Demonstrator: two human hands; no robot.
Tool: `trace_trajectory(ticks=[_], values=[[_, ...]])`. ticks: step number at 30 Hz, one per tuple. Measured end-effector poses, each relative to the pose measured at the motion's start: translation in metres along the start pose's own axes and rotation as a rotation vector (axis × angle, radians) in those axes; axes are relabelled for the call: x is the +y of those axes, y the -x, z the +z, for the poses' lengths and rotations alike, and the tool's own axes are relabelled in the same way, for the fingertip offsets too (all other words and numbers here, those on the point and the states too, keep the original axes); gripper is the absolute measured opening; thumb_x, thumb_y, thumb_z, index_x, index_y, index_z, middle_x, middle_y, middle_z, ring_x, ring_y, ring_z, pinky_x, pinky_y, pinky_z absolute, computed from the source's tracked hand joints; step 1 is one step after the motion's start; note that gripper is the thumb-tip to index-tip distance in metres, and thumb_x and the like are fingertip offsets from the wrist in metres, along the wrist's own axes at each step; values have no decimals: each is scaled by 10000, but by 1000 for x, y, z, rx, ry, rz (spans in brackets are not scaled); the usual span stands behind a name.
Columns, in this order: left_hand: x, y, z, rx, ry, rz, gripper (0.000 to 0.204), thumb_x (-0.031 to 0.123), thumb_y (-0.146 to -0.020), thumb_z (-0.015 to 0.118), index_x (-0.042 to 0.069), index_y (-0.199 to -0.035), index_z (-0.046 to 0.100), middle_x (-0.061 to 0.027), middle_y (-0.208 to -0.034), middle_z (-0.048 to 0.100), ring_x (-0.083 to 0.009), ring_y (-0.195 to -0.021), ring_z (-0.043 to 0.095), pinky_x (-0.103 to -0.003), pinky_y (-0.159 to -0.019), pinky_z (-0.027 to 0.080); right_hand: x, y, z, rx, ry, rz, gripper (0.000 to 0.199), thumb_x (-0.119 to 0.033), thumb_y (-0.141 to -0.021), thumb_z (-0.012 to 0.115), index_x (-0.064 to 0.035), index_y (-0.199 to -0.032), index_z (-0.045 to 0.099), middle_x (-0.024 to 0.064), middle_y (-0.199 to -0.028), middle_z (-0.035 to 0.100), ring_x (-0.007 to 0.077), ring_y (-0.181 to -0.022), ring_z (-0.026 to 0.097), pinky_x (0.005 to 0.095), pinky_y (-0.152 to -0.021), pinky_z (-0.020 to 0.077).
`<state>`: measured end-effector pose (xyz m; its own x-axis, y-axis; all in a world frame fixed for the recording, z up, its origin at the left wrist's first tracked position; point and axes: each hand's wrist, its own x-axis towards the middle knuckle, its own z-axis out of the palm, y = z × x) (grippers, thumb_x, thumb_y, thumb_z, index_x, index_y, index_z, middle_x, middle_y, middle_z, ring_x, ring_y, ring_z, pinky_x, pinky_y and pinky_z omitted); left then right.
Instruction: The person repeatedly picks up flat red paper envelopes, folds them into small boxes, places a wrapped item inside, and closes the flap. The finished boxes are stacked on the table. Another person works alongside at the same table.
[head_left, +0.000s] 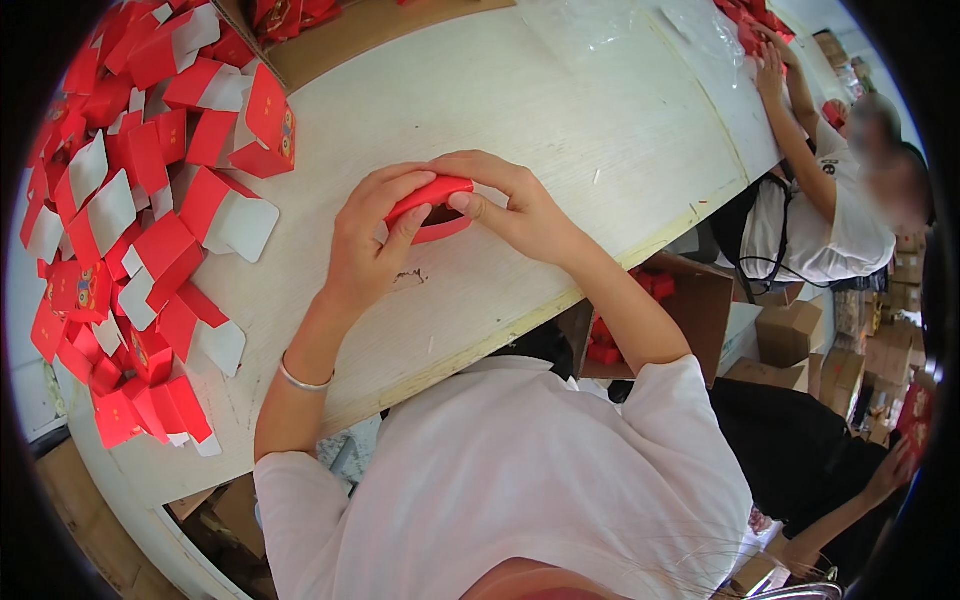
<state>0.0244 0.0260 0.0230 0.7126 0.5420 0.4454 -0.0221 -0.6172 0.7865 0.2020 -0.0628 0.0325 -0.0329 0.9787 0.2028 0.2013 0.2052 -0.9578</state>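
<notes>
Both of my hands are curled around a small red paper box [443, 189] just above the white table. My left hand [372, 228] grips its left end, with the thumb on the near side. Over the right end bends my right hand [512, 208], its fingers along the far top edge and its thumb at the front. Between the thumbs a dark opening shows in the box. Part of the box is covered by my fingers.
A heap of red boxes with white flaps [130, 215] covers the table's left side. Beyond it stands a cardboard carton [345, 55]. An open carton [700, 300] with red pieces sits below the table edge, right. Two people are at the right, one reaching toward red items.
</notes>
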Motion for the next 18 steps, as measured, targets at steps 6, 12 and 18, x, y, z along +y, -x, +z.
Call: trace_trajectory(ticks=[6, 12, 18], values=[[-15, 9, 1, -27, -53, 174, 256, 124, -850, 558, 77, -1098, 602, -127, -1211, 499, -300, -1079, 490, -377, -909, 398, 9, 10, -1, -22, 202, -100, 339, -138, -887, 519, -53, -1215, 537, 159, -1279, 449, 293, -1165, 446, 376, -941, 398], [-13, 10, -1, -7, -435, 328, 299, 222, -818, 593, 97, -1087, 626, -136, -1228, 483, -317, -1088, 480, -406, -930, 387, 19, 11, 12, 77, 96, -95, 311, -128, -901, 470, -57, -1190, 559, 156, -1250, 447, 273, -1123, 459, 353, -926, 397], [-20, 14, -2, -67, -546, 389, 426, 351, -795, 604, 111, -1146, 587, -157, -1234, 485, -342, -1109, 477, -484, -986, 336, 29, 12, 24, 199, 99, -156, 295, -104, -858, 544, -57, -1147, 585, 153, -1173, 477, 263, -1003, 522, 326, -858, 437]])
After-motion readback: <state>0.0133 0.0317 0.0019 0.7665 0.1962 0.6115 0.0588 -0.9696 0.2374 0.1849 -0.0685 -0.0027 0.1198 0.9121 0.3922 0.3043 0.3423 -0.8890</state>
